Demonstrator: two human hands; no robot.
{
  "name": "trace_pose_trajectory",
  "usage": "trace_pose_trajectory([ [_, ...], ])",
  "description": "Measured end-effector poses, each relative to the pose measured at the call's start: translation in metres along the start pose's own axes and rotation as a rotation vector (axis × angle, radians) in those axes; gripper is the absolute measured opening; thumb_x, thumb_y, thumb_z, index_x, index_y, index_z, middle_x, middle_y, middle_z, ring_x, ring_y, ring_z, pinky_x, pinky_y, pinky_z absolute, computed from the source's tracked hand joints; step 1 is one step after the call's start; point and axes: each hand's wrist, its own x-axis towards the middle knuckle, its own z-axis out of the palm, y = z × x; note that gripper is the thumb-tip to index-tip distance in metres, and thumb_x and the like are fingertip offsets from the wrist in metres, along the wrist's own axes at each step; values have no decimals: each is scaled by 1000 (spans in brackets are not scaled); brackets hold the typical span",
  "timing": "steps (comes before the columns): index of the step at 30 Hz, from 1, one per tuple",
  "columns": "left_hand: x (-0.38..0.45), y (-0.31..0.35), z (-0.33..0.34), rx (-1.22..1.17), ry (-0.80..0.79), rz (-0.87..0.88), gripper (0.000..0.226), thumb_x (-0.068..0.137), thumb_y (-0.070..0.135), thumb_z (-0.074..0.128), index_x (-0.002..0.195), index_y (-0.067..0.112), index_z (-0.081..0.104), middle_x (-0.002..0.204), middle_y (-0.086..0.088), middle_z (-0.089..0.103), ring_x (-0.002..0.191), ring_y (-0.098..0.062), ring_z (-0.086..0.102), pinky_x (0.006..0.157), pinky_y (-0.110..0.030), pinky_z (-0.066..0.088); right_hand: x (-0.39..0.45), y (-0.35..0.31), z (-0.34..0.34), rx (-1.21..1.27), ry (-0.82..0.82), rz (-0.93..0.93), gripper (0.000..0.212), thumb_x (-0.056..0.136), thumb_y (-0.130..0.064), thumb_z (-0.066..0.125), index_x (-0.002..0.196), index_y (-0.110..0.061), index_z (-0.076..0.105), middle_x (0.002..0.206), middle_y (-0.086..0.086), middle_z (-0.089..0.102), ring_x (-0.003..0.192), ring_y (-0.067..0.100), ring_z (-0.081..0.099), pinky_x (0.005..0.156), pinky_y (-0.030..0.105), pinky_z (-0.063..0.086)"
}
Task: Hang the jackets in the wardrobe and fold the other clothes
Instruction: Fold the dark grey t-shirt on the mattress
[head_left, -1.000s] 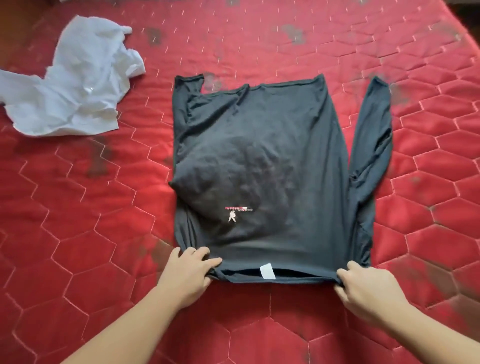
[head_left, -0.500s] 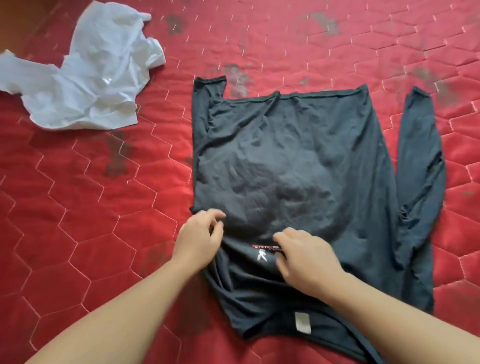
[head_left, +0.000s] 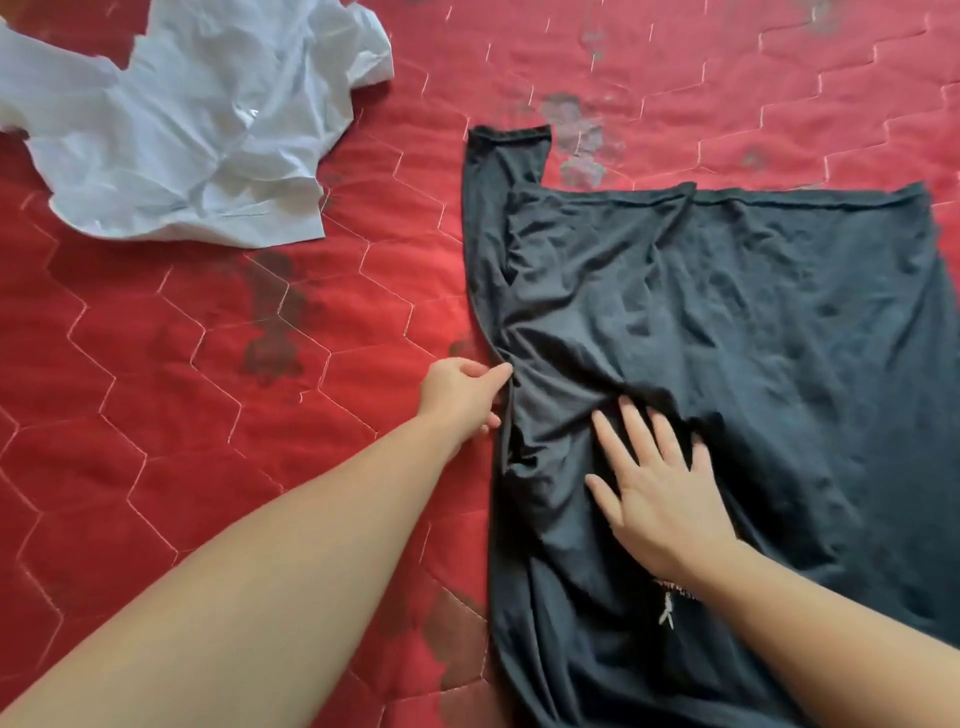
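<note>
A dark grey long-sleeved shirt (head_left: 753, 322) lies spread on the red quilted bed, filling the right half of the head view. Its left sleeve is folded in along the left edge, cuff pointing away from me. My left hand (head_left: 460, 392) pinches the shirt's left edge at mid-height. My right hand (head_left: 657, 486) lies flat on the cloth with fingers spread, pressing it down just right of the left hand. A small white print shows beside my right wrist. The shirt's right side runs out of frame.
A crumpled white garment (head_left: 192, 124) lies at the upper left of the red quilted bedcover (head_left: 208, 395), apart from the dark shirt. The cover shows dark worn patches.
Both hands moved up from the shirt's near hem to its left middle. The left hand now pinches the side edge and the right hand has flattened. The view shifted left and closer.
</note>
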Motion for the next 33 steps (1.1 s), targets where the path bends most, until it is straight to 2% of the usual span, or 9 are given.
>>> trace_pose_trajectory([
  [5, 10, -9, -10, -118, 139, -28, 18, 90, 18, 65, 75, 14, 56, 65, -4, 60, 32, -4, 51, 33, -15, 36, 3, -4, 1, -17, 3, 37, 71, 89, -59, 17, 154, -28, 20, 160, 3, 23, 144, 31, 27, 111, 59, 23],
  [8, 1, -24, -37, -158, 423, 5, 17, 92, 20, 59, 77, 16, 51, 69, 1, 54, 59, -18, 59, 55, -30, 53, 4, 2, 1, -38, -24, 31, 71, 90, -60, 17, 155, -30, 10, 161, 3, 18, 145, 31, 23, 112, 58, 21],
  [11, -12, -33, -63, -269, 547, -1, 13, 95, 23, 52, 82, 19, 49, 75, 3, 51, 76, -22, 50, 66, -36, 49, 8, 3, -3, -51, -114, 30, 73, 91, -62, 19, 154, -32, -4, 163, 0, 5, 147, 28, 11, 114, 56, 16],
  [15, -28, -35, -80, -485, 424, -164, 11, 97, 32, 49, 88, 26, 51, 92, -6, 57, 81, -21, 52, 86, -54, 53, 11, -12, -26, -148, -133, 39, 75, 89, -59, 35, 152, -23, 14, 157, 6, 17, 139, 30, 23, 108, 52, 28],
  [18, -42, -37, -78, -661, 77, -272, 14, 96, 26, 58, 106, 16, 61, 102, -6, 70, 89, -24, 67, 85, -42, 55, 19, -43, -54, -71, 94, -16, 55, 85, -51, 52, 127, -15, 49, 131, 9, 46, 117, 31, 45, 91, 45, 39],
  [20, -55, -36, -73, -704, -126, -265, 6, 92, 12, 62, 94, 14, 68, 86, -6, 75, 74, -18, 71, 66, -29, 59, 27, -76, -69, 204, 216, -142, 38, 86, -46, 56, 108, -15, 61, 109, 6, 57, 102, 31, 55, 83, 42, 44],
  [25, -75, -43, -65, -313, -163, 97, 41, 76, -1, 68, 109, 23, 67, 87, 2, 72, 80, -14, 67, 67, -25, 53, 76, -161, -98, 799, -171, 202, 67, 74, -62, 66, 114, -10, 52, 102, 3, 60, 89, 23, 61, 69, 35, 51],
  [28, -88, -42, -64, 97, -178, 328, 59, 63, 17, 58, 121, 29, 65, 80, 15, 66, 74, 1, 61, 70, -14, 46, 104, -169, -104, 917, -308, 359, 28, 78, -29, 74, 80, -9, 55, 78, 5, 59, 60, 16, 54, 46, 24, 39],
  [33, -100, -43, -62, 447, -178, 537, 67, 74, 14, 54, 137, 36, 50, 115, 3, 67, 105, -21, 62, 91, -30, 49, 111, -138, -144, 1632, -456, 375, 13, 81, -12, 53, 92, -8, 58, 81, 11, 59, 69, 24, 59, 72, 28, 50],
])
